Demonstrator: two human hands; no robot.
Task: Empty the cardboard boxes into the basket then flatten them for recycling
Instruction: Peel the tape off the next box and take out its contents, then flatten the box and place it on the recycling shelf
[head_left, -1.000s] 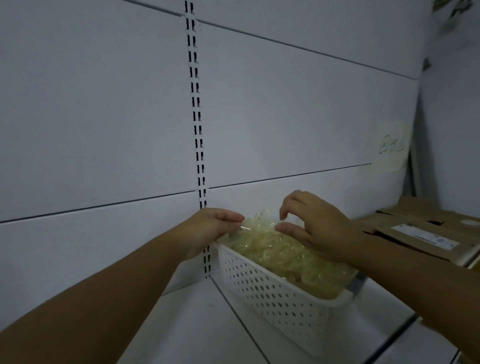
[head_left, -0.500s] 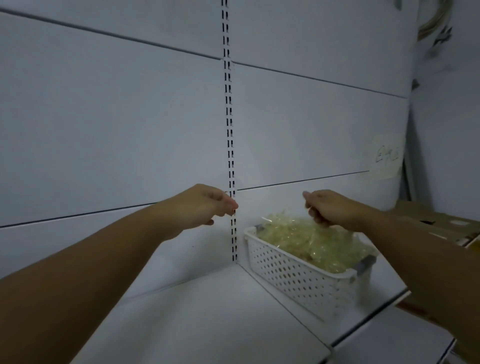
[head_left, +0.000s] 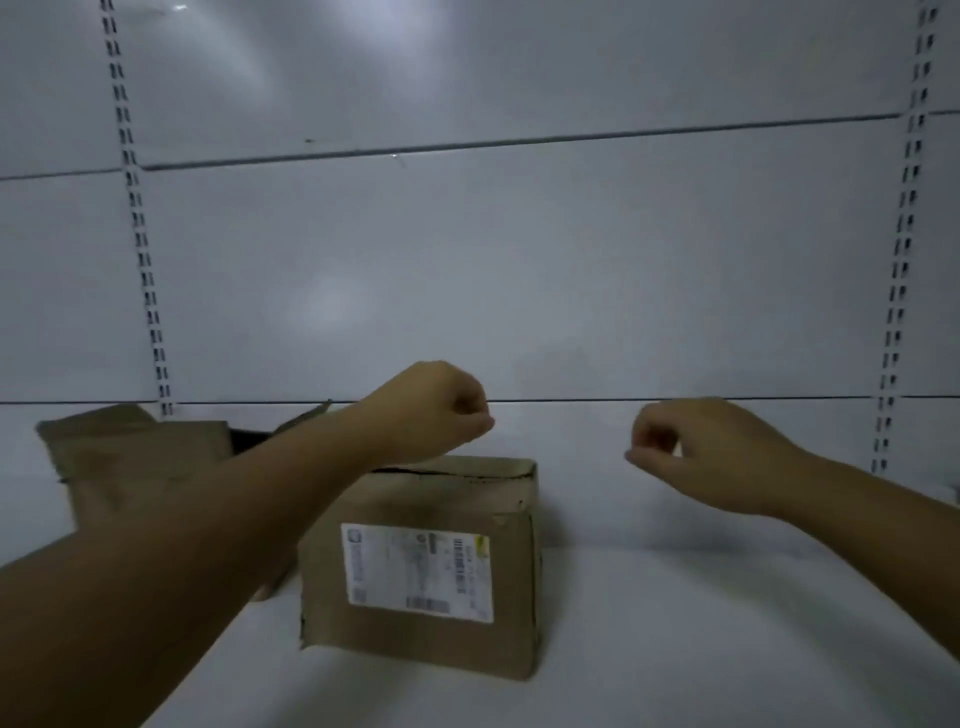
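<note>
Fingers of my left hand are curling into a loose fist, grasping nothing. Those of my right hand are curling thumb to forefinger, also empty as far as I can tell. Both hands are hovering in the air, the left just above the cardboard box, the right well apart from it. Change: a second ago both were working over the filled basket; it is now out of view, and I am facing the shelf. Reading: that load is delivered and this box is coming next. It is sitting upright, top flaps mostly down, label facing me, long axis running left to right. A second, opened box is standing beyond my left forearm.
</note>
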